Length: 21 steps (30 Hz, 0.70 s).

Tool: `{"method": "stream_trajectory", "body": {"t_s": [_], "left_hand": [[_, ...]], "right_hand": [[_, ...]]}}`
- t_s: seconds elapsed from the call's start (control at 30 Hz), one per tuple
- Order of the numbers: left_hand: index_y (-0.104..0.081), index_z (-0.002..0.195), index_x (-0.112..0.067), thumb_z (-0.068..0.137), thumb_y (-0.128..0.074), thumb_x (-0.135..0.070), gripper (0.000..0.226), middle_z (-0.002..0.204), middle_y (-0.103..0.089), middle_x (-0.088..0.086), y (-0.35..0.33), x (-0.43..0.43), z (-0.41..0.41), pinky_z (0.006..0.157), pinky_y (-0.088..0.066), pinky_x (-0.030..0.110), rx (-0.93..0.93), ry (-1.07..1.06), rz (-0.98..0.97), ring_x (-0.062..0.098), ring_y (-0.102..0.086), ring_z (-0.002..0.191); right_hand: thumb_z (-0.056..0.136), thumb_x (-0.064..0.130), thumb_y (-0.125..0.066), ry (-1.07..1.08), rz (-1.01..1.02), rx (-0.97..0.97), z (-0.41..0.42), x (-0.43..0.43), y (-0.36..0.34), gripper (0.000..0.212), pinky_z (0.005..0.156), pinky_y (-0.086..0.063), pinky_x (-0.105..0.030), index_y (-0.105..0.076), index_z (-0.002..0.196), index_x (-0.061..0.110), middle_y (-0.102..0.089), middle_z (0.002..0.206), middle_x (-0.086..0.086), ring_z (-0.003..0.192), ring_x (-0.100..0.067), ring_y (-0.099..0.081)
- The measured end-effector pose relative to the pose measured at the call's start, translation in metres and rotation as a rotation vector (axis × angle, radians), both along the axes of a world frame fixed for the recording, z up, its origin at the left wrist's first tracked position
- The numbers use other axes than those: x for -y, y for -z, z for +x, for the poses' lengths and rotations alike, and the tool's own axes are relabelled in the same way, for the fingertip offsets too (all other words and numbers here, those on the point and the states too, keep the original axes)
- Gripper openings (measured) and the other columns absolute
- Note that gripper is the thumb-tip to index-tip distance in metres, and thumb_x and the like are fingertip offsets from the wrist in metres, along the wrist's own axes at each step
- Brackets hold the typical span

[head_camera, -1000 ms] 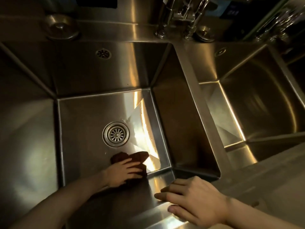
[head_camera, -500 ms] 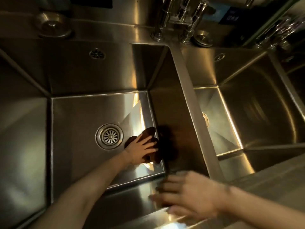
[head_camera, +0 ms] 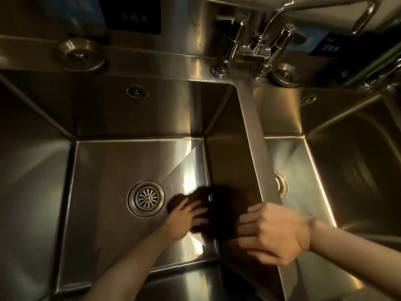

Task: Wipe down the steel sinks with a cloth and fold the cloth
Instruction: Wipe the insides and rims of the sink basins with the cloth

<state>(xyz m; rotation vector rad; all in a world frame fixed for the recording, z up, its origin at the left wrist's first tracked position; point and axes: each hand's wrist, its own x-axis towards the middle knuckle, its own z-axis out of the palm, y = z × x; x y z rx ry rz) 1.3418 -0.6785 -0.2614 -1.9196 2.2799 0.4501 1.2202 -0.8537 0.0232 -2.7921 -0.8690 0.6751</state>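
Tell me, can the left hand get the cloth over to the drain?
Probably yes. The left hand presses the cloth on the sink floor right beside the drain. Only bare steel shows between them, so a short slide should do it.

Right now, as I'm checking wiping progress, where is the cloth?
In the head view the dark cloth lies on the floor of the left sink under the left hand, just right of the drain and close to the basin's right wall.
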Motion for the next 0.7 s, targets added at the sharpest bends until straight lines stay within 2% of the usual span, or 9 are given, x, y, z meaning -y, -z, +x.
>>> {"method": "stream_trajectory", "body": {"t_s": [0.07, 0.13, 0.17, 0.23, 0.3, 0.43, 0.57, 0.63, 0.7], "left_hand": [[-0.062, 0.112, -0.049, 0.076, -0.055, -0.03, 0.041, 0.13, -0.057, -0.012, -0.02, 0.035, 0.027, 0.115, -0.007, 0.046, -0.077, -0.319, -0.059, 0.02, -0.046, 0.126], [-0.047, 0.131, -0.048, 0.083, -0.062, -0.026, 0.055, 0.148, -0.035, -0.013, -0.032, 0.055, 0.049, 0.114, -0.013, 0.047, -0.147, -0.667, 0.029, 0.02, -0.026, 0.14], [-0.042, 0.135, -0.047, 0.083, -0.063, -0.025, 0.06, 0.152, -0.028, -0.013, -0.033, 0.055, 0.05, 0.115, -0.013, 0.047, -0.16, -0.745, 0.044, 0.02, -0.02, 0.142], [-0.054, 0.124, -0.045, 0.064, -0.079, -0.029, 0.067, 0.142, -0.045, -0.009, -0.03, 0.042, 0.04, 0.11, -0.023, 0.047, -0.162, -0.669, 0.07, 0.023, -0.035, 0.135], [-0.064, 0.108, -0.046, 0.048, -0.086, -0.035, 0.065, 0.127, -0.059, -0.01, -0.02, 0.012, 0.016, 0.107, -0.028, 0.047, -0.139, -0.466, 0.105, 0.023, -0.048, 0.124], [-0.061, 0.108, -0.051, 0.048, -0.078, -0.044, 0.062, 0.127, -0.057, -0.016, -0.016, -0.016, 0.002, 0.101, -0.042, 0.048, -0.123, -0.18, 0.188, 0.018, -0.052, 0.122], [-0.057, 0.119, -0.048, 0.071, -0.052, -0.035, 0.05, 0.134, -0.054, -0.011, -0.019, 0.044, 0.052, 0.108, -0.026, 0.045, -0.158, -0.375, 0.112, 0.02, -0.048, 0.128], [-0.043, 0.135, -0.042, 0.083, -0.053, -0.028, 0.055, 0.149, -0.035, -0.009, -0.023, 0.086, 0.088, 0.112, -0.016, 0.047, -0.139, -0.546, 0.014, 0.022, -0.025, 0.141], [-0.034, 0.141, -0.039, 0.09, -0.05, -0.029, 0.054, 0.155, -0.02, -0.009, -0.03, 0.121, 0.118, 0.115, -0.007, 0.047, -0.121, -0.586, 0.007, 0.021, -0.008, 0.144]], "right_hand": [[0.095, 0.04, -0.037, -0.039, 0.006, 0.017, -0.001, -0.001, -0.002, 0.031, 0.076, -0.04, -0.029, -0.062, 0.101, 0.023, -0.059, 0.087, 0.004, 0.087, -0.017, -0.05], [0.097, 0.04, -0.034, -0.082, 0.026, 0.048, 0.009, 0.001, -0.006, 0.035, 0.088, -0.042, -0.035, -0.063, 0.1, 0.023, -0.06, 0.088, 0.004, 0.092, -0.019, -0.051], [0.097, 0.04, -0.033, -0.071, 0.029, 0.067, 0.019, 0.006, -0.006, 0.035, 0.091, -0.041, -0.038, -0.063, 0.097, 0.023, -0.061, 0.087, 0.003, 0.093, -0.019, -0.05], [0.096, 0.041, -0.034, -0.022, 0.012, 0.106, 0.044, 0.018, -0.008, 0.035, 0.09, -0.041, -0.04, -0.063, 0.088, 0.022, -0.062, 0.084, 0.003, 0.092, -0.02, -0.052], [0.094, 0.042, -0.035, -0.042, -0.033, 0.11, 0.062, 0.025, -0.006, 0.034, 0.082, -0.043, -0.038, -0.062, 0.084, 0.022, -0.063, 0.079, 0.002, 0.088, -0.02, -0.054], [0.091, 0.045, -0.04, -0.062, -0.029, 0.009, 0.07, 0.028, -0.005, 0.027, 0.07, -0.038, -0.031, -0.058, 0.082, 0.026, -0.06, 0.074, 0.006, 0.08, -0.017, -0.051], [0.09, 0.045, -0.041, -0.057, -0.005, 0.003, 0.072, 0.03, -0.005, 0.025, 0.067, -0.037, -0.028, -0.056, 0.079, 0.028, -0.056, 0.073, 0.009, 0.079, -0.014, -0.047], [0.088, 0.044, -0.044, -0.045, 0.022, -0.011, 0.071, 0.031, -0.004, 0.023, 0.065, -0.037, -0.028, -0.057, 0.08, 0.027, -0.055, 0.071, 0.009, 0.077, -0.014, -0.047], [0.087, 0.044, -0.044, -0.035, 0.02, -0.026, 0.07, 0.032, -0.001, 0.023, 0.065, -0.033, -0.026, -0.059, 0.081, 0.027, -0.055, 0.07, 0.009, 0.076, -0.013, -0.046]]}}
